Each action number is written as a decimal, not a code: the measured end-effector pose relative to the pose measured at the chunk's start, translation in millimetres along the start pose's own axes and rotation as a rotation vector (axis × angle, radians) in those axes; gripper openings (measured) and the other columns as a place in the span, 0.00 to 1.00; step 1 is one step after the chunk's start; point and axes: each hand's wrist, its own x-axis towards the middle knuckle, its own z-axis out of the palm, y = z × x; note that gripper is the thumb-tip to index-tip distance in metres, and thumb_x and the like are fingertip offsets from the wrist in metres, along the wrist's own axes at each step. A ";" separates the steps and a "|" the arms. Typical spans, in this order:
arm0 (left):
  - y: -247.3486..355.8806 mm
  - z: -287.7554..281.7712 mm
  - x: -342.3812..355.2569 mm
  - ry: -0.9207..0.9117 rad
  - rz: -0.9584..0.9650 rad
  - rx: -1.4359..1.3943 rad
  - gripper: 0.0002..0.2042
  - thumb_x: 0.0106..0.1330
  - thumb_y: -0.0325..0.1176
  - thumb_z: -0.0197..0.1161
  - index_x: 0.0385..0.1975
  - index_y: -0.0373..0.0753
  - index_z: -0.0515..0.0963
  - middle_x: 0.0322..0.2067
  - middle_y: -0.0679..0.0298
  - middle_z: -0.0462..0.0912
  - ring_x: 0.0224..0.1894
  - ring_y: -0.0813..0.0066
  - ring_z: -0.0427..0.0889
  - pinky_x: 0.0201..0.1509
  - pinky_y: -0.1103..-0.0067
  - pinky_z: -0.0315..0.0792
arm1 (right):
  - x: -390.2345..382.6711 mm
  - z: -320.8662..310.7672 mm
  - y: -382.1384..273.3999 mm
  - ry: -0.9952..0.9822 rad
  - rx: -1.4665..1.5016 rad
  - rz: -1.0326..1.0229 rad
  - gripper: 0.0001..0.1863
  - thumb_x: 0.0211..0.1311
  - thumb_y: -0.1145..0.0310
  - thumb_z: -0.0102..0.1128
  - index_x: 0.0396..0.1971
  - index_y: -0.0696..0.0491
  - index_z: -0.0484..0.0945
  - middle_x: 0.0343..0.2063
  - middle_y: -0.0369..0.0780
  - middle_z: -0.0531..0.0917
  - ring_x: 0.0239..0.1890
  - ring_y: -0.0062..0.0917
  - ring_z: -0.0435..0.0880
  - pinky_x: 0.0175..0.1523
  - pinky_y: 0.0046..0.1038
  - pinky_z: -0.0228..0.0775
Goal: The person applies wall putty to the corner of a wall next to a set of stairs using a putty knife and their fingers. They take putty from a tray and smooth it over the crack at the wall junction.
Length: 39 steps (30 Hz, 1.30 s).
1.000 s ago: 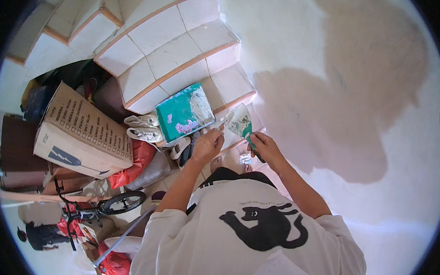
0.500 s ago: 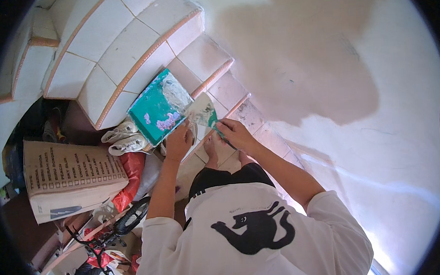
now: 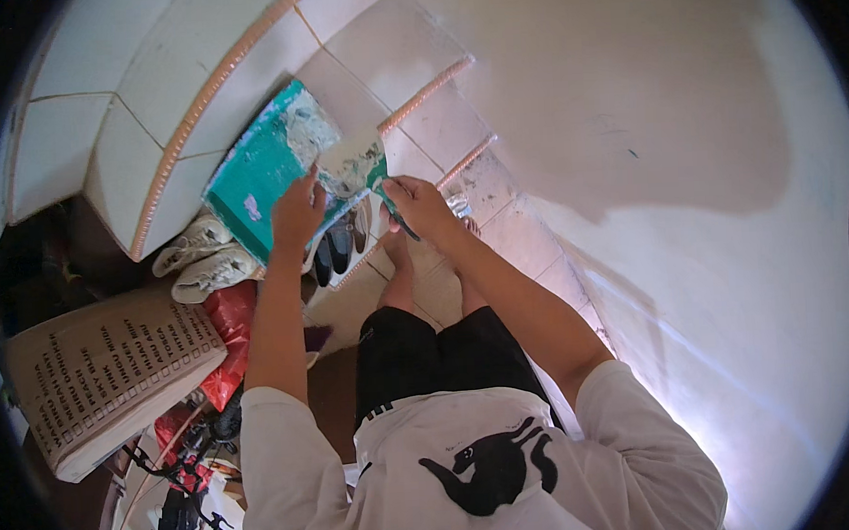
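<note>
My right hand (image 3: 414, 209) is wrapped around the dark handle of a wide putty knife (image 3: 352, 166). Its pale blade is smeared with grey filler and has a green band at the handle end. The blade points left over the corner of a teal tray (image 3: 236, 183), which carries a whitish lump of filler and a lilac smear. My left hand (image 3: 299, 211) is closed over the tray's near edge, one finger reaching toward the blade's left side. Whatever its curled fingers hold, if anything, is hidden.
Tiled steps (image 3: 368, 59) with orange-brown edging rise at the upper left. White shoes (image 3: 211, 260) and dark shoes (image 3: 334, 245) sit by the tray. A cardboard box (image 3: 117, 373), a red bag (image 3: 229, 345) and a small bicycle (image 3: 182, 465) are at lower left. A pale wall (image 3: 676, 159) stands right.
The view has shifted, so tray and steps appear higher and farther left. My left hand has moved inward over the tray, closer to the blade. The putty knife stays in my right hand.
</note>
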 end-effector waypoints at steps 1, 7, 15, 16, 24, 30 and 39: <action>-9.1 13.1 -5.6 -0.017 -0.118 -0.033 0.21 0.67 0.38 0.54 0.57 0.37 0.71 0.26 0.54 0.80 0.26 0.56 0.81 0.32 0.66 0.74 | 2.3 0.8 1.1 0.002 0.013 0.013 0.18 0.70 0.58 0.50 0.42 0.61 0.77 0.24 0.36 0.79 0.19 0.17 0.74 0.26 0.20 0.65; 2.8 25.7 12.9 0.036 -0.633 -0.386 0.24 0.67 0.40 0.55 0.58 0.30 0.69 0.21 0.59 0.77 0.21 0.70 0.78 0.34 0.70 0.74 | 5.1 -38.2 59.7 0.190 0.039 -0.069 0.16 0.70 0.60 0.52 0.43 0.59 0.76 0.24 0.35 0.79 0.20 0.16 0.74 0.27 0.19 0.66; 25.9 60.2 15.9 0.233 -0.793 -0.726 0.23 0.69 0.38 0.55 0.62 0.39 0.67 0.29 0.68 0.72 0.29 0.86 0.69 0.30 0.85 0.66 | 33.8 -139.2 154.9 0.619 -0.071 0.024 0.19 0.72 0.56 0.49 0.53 0.55 0.67 0.24 0.35 0.76 0.20 0.15 0.74 0.20 0.18 0.65; 27.4 64.1 10.0 0.266 -0.813 -0.796 0.22 0.69 0.38 0.54 0.63 0.42 0.67 0.29 0.71 0.70 0.28 0.87 0.67 0.29 0.86 0.65 | 50.7 -146.0 168.3 0.624 -0.075 0.045 0.19 0.71 0.58 0.49 0.52 0.56 0.67 0.25 0.38 0.78 0.21 0.17 0.76 0.22 0.20 0.67; 32.1 78.0 -6.9 0.341 -0.758 -0.789 0.24 0.69 0.35 0.51 0.65 0.41 0.62 0.34 0.72 0.71 0.29 0.87 0.66 0.32 0.91 0.65 | 220.7 -200.5 271.2 0.663 -0.337 -0.090 0.19 0.70 0.59 0.50 0.49 0.59 0.65 0.25 0.45 0.79 0.25 0.31 0.79 0.32 0.34 0.71; 17.7 91.5 -37.2 0.668 -0.937 -0.688 0.21 0.70 0.35 0.55 0.60 0.33 0.66 0.44 0.56 0.72 0.39 0.74 0.74 0.36 0.85 0.73 | 297.8 -205.8 263.7 0.648 -0.198 -0.169 0.19 0.70 0.58 0.48 0.48 0.58 0.62 0.30 0.52 0.79 0.32 0.47 0.79 0.40 0.46 0.69; -5.0 84.2 -68.3 0.203 -0.190 0.675 0.21 0.60 0.25 0.67 0.53 0.32 0.69 0.56 0.45 0.68 0.58 0.53 0.73 0.46 0.76 0.83 | 334.3 -199.1 266.8 0.716 -0.259 -0.223 0.16 0.69 0.61 0.47 0.45 0.59 0.62 0.33 0.58 0.78 0.37 0.56 0.78 0.43 0.49 0.67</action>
